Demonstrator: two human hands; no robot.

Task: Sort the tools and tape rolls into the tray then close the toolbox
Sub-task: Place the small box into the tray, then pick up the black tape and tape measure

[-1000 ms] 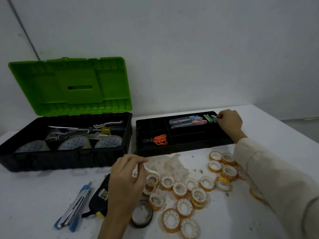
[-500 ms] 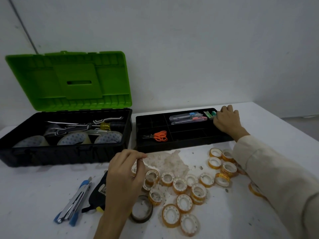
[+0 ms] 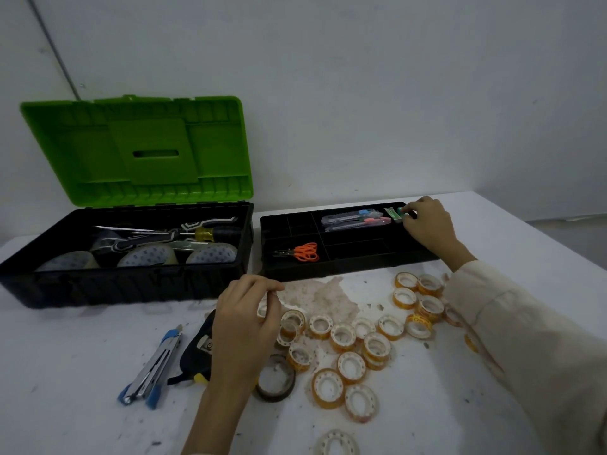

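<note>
Many tape rolls [image 3: 343, 336] loose; right hand [image 3: 428, 226] pinches green item [image 3: 392, 214].

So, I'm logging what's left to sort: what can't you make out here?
All head view.
- Left hand: its back hides whether the fingers hold a roll.
- Right hand: fingers hide whether it grips the green piece in the tray.
- Black tool: partly under the left hand, type unclear.
- Bottom roll: cut off by the frame edge.
- Rolls by the sleeve: partly covered, so uncountable.
</note>
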